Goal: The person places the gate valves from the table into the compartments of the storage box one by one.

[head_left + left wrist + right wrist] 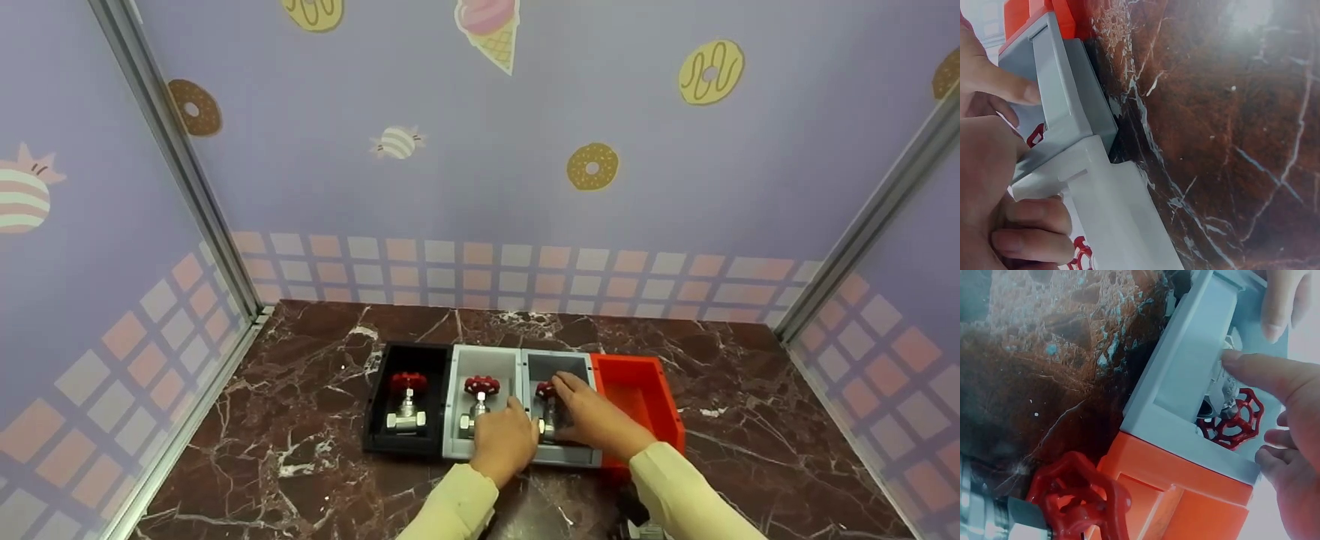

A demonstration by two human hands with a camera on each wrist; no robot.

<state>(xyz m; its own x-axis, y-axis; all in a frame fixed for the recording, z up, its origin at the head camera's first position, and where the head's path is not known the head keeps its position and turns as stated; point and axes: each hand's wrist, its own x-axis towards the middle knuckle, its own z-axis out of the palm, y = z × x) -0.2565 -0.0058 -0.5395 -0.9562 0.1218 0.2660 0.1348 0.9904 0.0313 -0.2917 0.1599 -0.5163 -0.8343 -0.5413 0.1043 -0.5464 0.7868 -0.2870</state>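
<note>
In the head view the right hand (596,420) partly hides the grey-bin valve (550,412), the left hand (506,439) the white-bin valve (481,397) — the right wrist view cuts off a foreground red-wheeled valve (1026,517).

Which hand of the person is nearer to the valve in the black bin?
Left. The left hand is at the right edge of the white bin, which adjoins the black bin with the valve; the right hand is farther away, over the grey bin.

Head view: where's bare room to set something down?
Bare tabletop lies left of the black bin, right of the red bin, and beyond both. Crowded: the gray bin, holding a valve with the right hand and left hand close. Another valve lies near the right sleeve.
</note>
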